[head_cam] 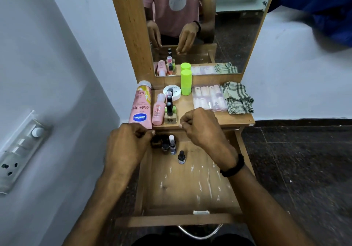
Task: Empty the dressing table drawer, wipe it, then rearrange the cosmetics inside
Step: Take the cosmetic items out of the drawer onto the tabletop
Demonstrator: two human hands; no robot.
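Observation:
The wooden drawer [190, 188] is pulled out under me, its floor streaked with white marks. Several small nail polish bottles stand in its back left corner: a dark blurred cluster [159, 142], a white-capped one [172, 143] and a black-capped one [181, 157] a little apart. My left hand [127, 144] hovers at that corner with its fingertips beside the dark bottles; the mirror shows its fingers hanging fairly straight and holding nothing. My right hand [202, 129], a black band on its wrist, hangs curled over the drawer's back edge with nothing in it.
On the tabletop lie a pink Vaseline lotion bottle [141, 106], a small pink bottle [158, 110], upright nail polishes [170, 112], a white jar [172, 92], a green cylinder [186, 82], a packet of false nails [209, 98] and a checked cloth [238, 100]. A wall switchboard [19, 150] is at the left.

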